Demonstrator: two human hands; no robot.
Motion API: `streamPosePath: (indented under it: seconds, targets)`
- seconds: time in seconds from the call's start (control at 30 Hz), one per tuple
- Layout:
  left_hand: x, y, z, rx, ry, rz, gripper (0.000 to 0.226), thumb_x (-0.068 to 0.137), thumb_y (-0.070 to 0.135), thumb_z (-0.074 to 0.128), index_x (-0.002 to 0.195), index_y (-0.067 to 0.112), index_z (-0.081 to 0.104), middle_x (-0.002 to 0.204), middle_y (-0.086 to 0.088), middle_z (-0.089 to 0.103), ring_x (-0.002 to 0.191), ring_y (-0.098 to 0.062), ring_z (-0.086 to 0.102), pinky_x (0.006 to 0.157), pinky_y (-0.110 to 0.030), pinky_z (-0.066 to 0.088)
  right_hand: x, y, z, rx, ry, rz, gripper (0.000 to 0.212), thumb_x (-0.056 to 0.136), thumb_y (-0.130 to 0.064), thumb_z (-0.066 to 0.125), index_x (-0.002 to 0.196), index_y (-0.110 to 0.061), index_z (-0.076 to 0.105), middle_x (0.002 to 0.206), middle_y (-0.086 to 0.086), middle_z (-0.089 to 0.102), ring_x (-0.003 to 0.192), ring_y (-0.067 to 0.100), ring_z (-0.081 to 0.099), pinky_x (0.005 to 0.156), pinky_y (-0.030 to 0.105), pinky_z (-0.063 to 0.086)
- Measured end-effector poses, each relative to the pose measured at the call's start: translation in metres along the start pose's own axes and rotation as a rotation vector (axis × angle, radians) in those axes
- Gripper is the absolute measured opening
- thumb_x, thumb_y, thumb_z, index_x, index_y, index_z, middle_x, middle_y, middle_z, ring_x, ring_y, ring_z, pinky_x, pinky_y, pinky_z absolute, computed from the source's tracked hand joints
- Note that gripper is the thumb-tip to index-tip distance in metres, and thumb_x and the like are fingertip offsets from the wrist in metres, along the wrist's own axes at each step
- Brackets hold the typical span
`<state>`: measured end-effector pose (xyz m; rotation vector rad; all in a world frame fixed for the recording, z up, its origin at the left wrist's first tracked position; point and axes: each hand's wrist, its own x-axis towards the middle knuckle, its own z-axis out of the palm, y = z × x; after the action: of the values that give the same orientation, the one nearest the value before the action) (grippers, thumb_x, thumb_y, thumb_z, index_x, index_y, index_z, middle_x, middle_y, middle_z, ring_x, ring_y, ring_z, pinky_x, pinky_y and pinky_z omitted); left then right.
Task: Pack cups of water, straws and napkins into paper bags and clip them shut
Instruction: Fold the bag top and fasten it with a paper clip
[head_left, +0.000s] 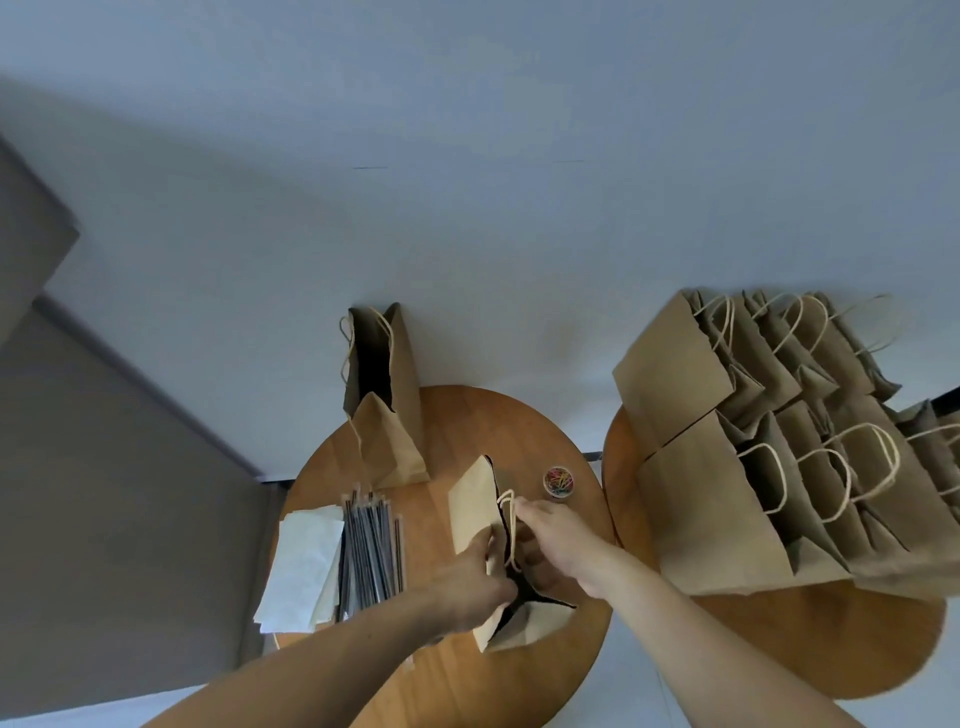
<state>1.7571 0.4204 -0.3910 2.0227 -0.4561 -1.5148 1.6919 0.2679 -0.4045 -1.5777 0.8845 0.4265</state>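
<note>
In the head view, the left hand (478, 587) grips the paper bag (475, 512) by its left wall. The thumb lies on the outside of the paper and the fingers curl over the rim into the dark opening. The bag stands on a round wooden table (493, 421) between the two hands, with its mouth spread.

The right hand (558, 540) reaches in from the other side and covers the bag's right wall. Its fingertips (519, 508) touch the twine handle (509, 525) at the rim. The hand hides the paper beneath it, so it is unclear whether it pinches the handle or the wall or only rests there.

Just outside the left hand lies a bundle of wrapped straws (371, 556). A stack of white napkins (304, 561) sits beside them, further out from that hand.

Beyond the left hand, against the wall, a second paper bag (387, 395) stands open on the same table. Just past the right hand's fingertips sits a small round tub of coloured clips (558, 482).

Well out to the side of the right hand, a second table (779, 639) carries a packed cluster of standing bags (727, 467). Their twine handles stick up, and what they hold cannot be seen.
</note>
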Motion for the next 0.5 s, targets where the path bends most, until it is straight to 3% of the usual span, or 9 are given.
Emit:
streamPosePath:
  seconds: [0.07,0.17,0.27,0.33,0.4,0.43,0.5]
  targets:
    - [0.000,-0.002,0.001,-0.013,0.027,0.016,0.097,0.072,0.038,0.057,0.156,0.035,0.007,0.141,0.000,0.044,0.111,-0.023,0.057,0.092,-0.040,0.056,-0.001,0.002,-0.002,-0.054,0.027,-0.031,0.037,0.101,-0.053,0.037,0.100,-0.026,0.062,0.107,-0.003,0.065,0.100,0.014,0.059,0.089,0.033,0.047]
    - [0.000,-0.016,-0.003,0.001,0.027,0.015,0.103,0.075,0.051,0.065,0.157,0.030,0.007,0.146,-0.002,0.038,0.123,-0.026,0.050,0.090,-0.038,0.056,-0.006,0.012,-0.013,-0.232,0.073,-0.083,0.033,0.102,-0.050,0.035,0.101,-0.029,0.061,0.103,-0.002,0.065,0.092,0.011,0.060,0.075,0.026,0.048]
    - [-0.004,-0.022,-0.003,0.162,-0.009,-0.006,0.116,0.063,0.061,0.078,0.152,0.023,0.014,0.136,0.005,0.047,0.114,-0.016,0.051,0.090,-0.027,0.049,-0.013,0.026,-0.021,-0.334,0.001,-0.059,0.040,0.099,-0.058,0.036,0.103,-0.027,0.061,0.103,-0.003,0.065,0.096,0.013,0.060,0.083,0.031,0.049]
    - [-0.006,-0.020,0.007,0.262,-0.002,-0.010,0.116,0.061,0.054,0.083,0.151,0.020,0.018,0.131,0.005,0.053,0.107,-0.013,0.055,0.095,-0.028,0.050,-0.018,0.032,-0.020,-0.382,-0.060,-0.013,0.048,0.097,-0.064,0.031,0.112,-0.028,0.059,0.109,-0.010,0.061,0.099,0.009,0.057,0.087,0.029,0.046]
    - [-0.006,-0.014,0.019,0.383,0.026,-0.072,0.121,0.064,0.046,0.084,0.154,0.016,0.007,0.123,-0.001,0.059,0.102,-0.018,0.062,0.091,-0.033,0.055,-0.022,0.032,-0.016,-0.396,-0.064,-0.008,0.054,0.096,-0.067,0.025,0.121,-0.029,0.056,0.116,-0.010,0.058,0.104,0.009,0.054,0.093,0.030,0.045]
    - [-0.006,-0.011,0.024,0.437,0.057,-0.113,0.118,0.067,0.045,0.083,0.153,0.014,0.007,0.116,-0.002,0.061,0.099,-0.020,0.063,0.086,-0.033,0.057,-0.023,0.032,-0.015,-0.392,-0.048,-0.013,0.056,0.096,-0.069,0.024,0.121,-0.029,0.056,0.118,-0.008,0.058,0.105,0.010,0.054,0.096,0.032,0.045]
    - [-0.006,-0.006,0.030,0.507,0.140,-0.137,0.086,0.076,0.049,0.075,0.139,0.011,0.032,0.106,-0.001,0.061,0.095,-0.021,0.063,0.077,-0.031,0.054,-0.026,0.031,-0.014,-0.364,-0.030,-0.007,0.060,0.096,-0.069,0.023,0.129,-0.029,0.054,0.131,-0.006,0.056,0.111,0.013,0.052,0.096,0.031,0.046]
